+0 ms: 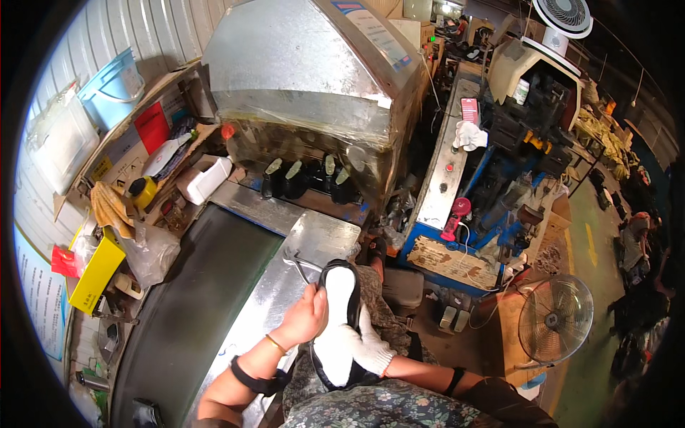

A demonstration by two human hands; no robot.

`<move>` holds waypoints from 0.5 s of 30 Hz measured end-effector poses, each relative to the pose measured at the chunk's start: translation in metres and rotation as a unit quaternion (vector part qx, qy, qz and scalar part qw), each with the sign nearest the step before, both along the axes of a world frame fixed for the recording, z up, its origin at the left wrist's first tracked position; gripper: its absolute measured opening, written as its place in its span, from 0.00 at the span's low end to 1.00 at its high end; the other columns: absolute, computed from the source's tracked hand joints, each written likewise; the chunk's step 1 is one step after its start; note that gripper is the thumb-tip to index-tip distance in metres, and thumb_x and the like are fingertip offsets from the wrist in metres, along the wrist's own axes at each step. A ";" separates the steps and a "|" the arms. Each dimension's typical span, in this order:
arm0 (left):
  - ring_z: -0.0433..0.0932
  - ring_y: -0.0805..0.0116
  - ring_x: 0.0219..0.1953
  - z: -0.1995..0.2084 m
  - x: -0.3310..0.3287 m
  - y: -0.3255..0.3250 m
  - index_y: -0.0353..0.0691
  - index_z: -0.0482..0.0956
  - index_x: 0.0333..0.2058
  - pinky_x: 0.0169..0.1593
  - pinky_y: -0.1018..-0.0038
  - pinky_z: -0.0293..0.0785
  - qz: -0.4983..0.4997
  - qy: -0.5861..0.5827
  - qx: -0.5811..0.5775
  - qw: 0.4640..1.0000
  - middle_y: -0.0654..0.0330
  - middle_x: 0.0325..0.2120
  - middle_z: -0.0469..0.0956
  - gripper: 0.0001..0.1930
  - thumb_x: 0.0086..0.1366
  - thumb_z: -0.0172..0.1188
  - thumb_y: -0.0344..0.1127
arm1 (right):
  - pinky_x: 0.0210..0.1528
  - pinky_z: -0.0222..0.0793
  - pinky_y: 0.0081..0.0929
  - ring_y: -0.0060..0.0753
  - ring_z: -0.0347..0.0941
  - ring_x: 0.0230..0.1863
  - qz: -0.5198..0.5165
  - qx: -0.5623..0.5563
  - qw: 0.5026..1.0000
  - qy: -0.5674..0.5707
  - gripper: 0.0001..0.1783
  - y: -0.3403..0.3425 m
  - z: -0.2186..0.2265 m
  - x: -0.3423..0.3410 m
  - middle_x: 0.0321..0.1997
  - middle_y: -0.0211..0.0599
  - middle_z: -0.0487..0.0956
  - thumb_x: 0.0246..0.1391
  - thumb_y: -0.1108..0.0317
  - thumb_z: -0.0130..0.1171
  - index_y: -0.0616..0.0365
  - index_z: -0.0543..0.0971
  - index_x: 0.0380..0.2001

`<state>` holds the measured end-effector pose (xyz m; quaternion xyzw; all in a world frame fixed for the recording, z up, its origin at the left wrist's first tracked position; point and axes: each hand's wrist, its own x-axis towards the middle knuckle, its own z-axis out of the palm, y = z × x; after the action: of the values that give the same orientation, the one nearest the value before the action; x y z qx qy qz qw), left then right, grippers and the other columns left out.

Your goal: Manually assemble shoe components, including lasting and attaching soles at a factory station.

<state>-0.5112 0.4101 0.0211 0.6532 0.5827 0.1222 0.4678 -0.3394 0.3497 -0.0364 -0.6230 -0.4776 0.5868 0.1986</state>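
Observation:
A black shoe lies bottom up over my lap, its long white underside facing me and black upper material showing round the edge. My right hand, in a white knit glove, grips it from the right side, the thumb across the white bottom. My bare left hand is closed at the shoe's left edge. A shiny metal hand tool with a bent, forked end sticks out past its fingers; the rest is hidden in the fist, so I cannot tell its exact kind.
A dark conveyor belt runs along my left beside a metal ledge. Several black shoes stand below a large metal hood. On the right are a blue-framed machine and a standing fan. Cluttered shelves line the left wall.

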 end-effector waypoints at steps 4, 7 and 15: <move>0.58 0.48 0.66 -0.051 -0.009 -0.038 0.27 0.33 0.66 0.65 0.66 0.55 -0.011 -0.115 0.023 0.993 0.31 0.60 0.59 0.38 0.72 0.43 0.44 | 0.66 0.55 0.34 0.53 0.59 0.68 -0.043 0.193 0.965 0.175 0.47 -0.001 -0.038 0.009 0.68 0.59 0.58 0.60 0.47 0.52 0.57 0.40 0.70; 0.59 0.42 0.65 -0.036 0.013 -0.063 0.25 0.40 0.66 0.65 0.65 0.55 0.066 -0.003 -0.028 0.997 0.30 0.59 0.59 0.33 0.72 0.41 0.39 | 0.65 0.57 0.35 0.53 0.59 0.67 -0.047 0.090 0.995 0.018 0.46 -0.009 -0.017 0.004 0.67 0.61 0.59 0.61 0.53 0.53 0.60 0.40 0.70; 0.51 0.65 0.68 -0.070 0.024 -0.024 0.40 0.51 0.68 0.70 0.69 0.43 0.143 -0.472 -0.036 0.869 0.58 0.67 0.53 0.33 0.74 0.29 0.58 | 0.68 0.51 0.34 0.50 0.54 0.70 -0.036 0.255 0.961 0.102 0.42 -0.014 -0.039 0.016 0.69 0.61 0.55 0.64 0.60 0.49 0.65 0.38 0.69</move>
<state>-0.4870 0.3857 -0.0491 0.4099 0.3832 0.4600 0.6881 -0.3239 0.3356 -0.0750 -0.5049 -0.5664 0.4983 0.4195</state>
